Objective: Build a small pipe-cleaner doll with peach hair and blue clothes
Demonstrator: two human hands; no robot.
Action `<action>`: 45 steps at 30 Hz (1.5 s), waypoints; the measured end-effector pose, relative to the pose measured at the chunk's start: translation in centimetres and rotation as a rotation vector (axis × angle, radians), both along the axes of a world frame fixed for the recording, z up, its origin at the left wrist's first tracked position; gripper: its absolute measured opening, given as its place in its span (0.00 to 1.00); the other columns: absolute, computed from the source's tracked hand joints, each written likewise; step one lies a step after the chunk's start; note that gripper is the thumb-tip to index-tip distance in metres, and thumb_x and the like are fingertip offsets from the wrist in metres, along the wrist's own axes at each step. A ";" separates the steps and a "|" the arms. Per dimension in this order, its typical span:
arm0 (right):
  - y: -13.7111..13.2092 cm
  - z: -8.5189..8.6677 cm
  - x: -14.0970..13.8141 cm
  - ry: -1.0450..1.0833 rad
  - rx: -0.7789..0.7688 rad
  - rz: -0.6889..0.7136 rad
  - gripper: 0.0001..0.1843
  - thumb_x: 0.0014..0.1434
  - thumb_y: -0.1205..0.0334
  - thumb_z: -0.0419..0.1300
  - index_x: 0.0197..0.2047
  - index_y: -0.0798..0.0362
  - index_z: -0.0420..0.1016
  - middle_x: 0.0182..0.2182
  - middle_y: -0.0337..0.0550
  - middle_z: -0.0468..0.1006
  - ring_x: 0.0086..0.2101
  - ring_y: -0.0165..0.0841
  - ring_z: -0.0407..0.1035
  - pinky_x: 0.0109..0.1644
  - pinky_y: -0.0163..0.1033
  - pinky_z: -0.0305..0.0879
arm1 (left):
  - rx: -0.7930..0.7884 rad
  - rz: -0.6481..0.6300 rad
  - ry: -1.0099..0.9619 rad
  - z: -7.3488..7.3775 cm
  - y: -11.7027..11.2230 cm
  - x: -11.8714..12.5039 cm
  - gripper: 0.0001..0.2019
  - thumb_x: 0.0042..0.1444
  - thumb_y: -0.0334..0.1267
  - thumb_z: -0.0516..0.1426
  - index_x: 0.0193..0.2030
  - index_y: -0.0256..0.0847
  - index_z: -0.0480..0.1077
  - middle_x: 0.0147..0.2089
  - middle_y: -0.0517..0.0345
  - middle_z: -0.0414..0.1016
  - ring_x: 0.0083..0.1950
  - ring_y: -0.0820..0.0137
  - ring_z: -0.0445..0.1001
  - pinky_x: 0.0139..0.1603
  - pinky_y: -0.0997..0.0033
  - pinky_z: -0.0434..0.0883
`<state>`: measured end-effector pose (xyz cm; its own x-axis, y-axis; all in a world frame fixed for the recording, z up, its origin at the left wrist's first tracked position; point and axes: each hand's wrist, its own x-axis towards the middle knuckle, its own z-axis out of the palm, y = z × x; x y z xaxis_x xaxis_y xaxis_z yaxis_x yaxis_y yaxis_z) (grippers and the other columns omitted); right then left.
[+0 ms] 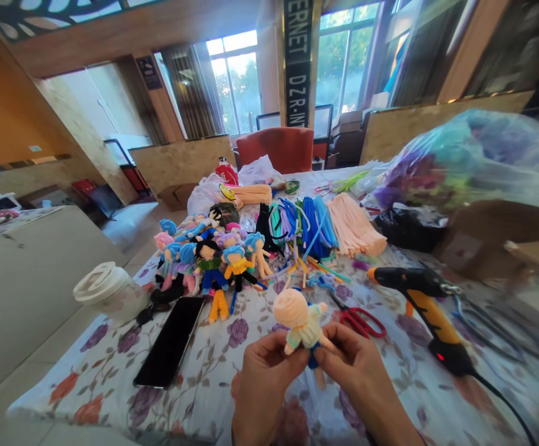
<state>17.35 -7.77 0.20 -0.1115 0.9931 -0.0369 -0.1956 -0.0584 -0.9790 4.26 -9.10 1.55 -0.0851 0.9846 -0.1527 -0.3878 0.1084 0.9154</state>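
Both my hands hold a small pipe-cleaner doll (300, 319) above the flowered tablecloth (232, 365). The doll has a bare peach head, a pale green top and blue legs. My left hand (264, 371) pinches its left arm and body, fingers closed. My right hand (353, 362) grips its right side and legs, fingers closed. Beyond the doll lies a row of finished dolls (209, 257) with blue, pink and black hair.
A black phone (171, 341) lies to the left, beside a lidded white cup (109, 291). Red scissors (360, 321) and a black-and-orange glue gun (425, 303) lie to the right. Bundles of pipe cleaners (313, 226), plastic bags (460, 155) and a cardboard box (497, 238) fill the far side.
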 end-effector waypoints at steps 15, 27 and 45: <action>0.4 0.2 0.7 -0.033 0.029 0.085 0.19 0.53 0.46 0.65 0.29 0.55 0.78 0.24 0.39 0.74 0.28 0.30 0.65 0.33 0.32 0.62 | -0.010 0.000 -0.194 -0.7 0.5 -0.4 0.14 0.38 0.35 0.71 0.35 0.38 0.80 0.33 0.55 0.83 0.35 0.69 0.78 0.39 0.73 0.72; 0.1 0.5 0.3 -0.125 0.126 0.073 0.19 0.57 0.46 0.61 0.27 0.54 0.77 0.24 0.39 0.73 0.27 0.30 0.66 0.31 0.31 0.61 | 0.023 -0.008 -0.225 -1.2 0.7 -2.1 0.19 0.39 0.46 0.71 0.36 0.39 0.77 0.36 0.52 0.81 0.33 0.68 0.77 0.36 0.69 0.72; 1.3 -0.9 0.8 -0.414 0.168 0.098 0.21 0.58 0.43 0.58 0.33 0.53 0.79 0.27 0.43 0.79 0.30 0.35 0.73 0.34 0.35 0.67 | -0.061 -0.027 0.046 -0.7 3.3 -2.8 0.12 0.39 0.34 0.70 0.32 0.34 0.79 0.27 0.57 0.78 0.28 0.71 0.73 0.32 0.73 0.70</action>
